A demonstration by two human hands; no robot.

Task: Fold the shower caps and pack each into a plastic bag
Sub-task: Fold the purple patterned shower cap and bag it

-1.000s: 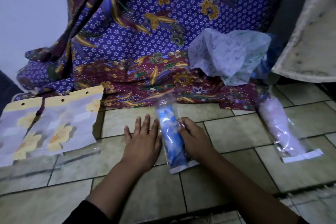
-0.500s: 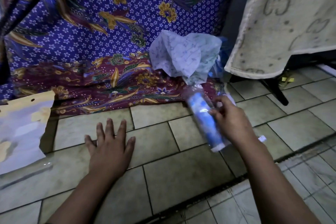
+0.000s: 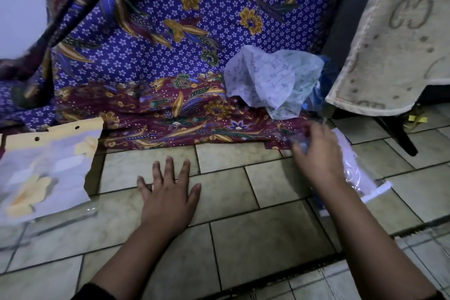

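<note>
Flowered bag pack (image 3: pixel 46 173) lies far left on the floor. My left hand (image 3: pixel 170 192) rests flat on tile, fingers spread. Right hand (image 3: pixel 316 156) blurs over the blue bagged cap (image 3: pixel 302 147), just beside the pink bagged cap (image 3: pixel 358 168); grip impossible to tell. Best lay it parallel, then reach for the loose caps (image 3: pixel 270 80).

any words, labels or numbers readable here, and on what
"CO": large mark on the beige cloth hanging at right; its other marks are unclear.
Pale crumpled shower cap: faint print, too blurred to read.
Nothing else readable.
</note>
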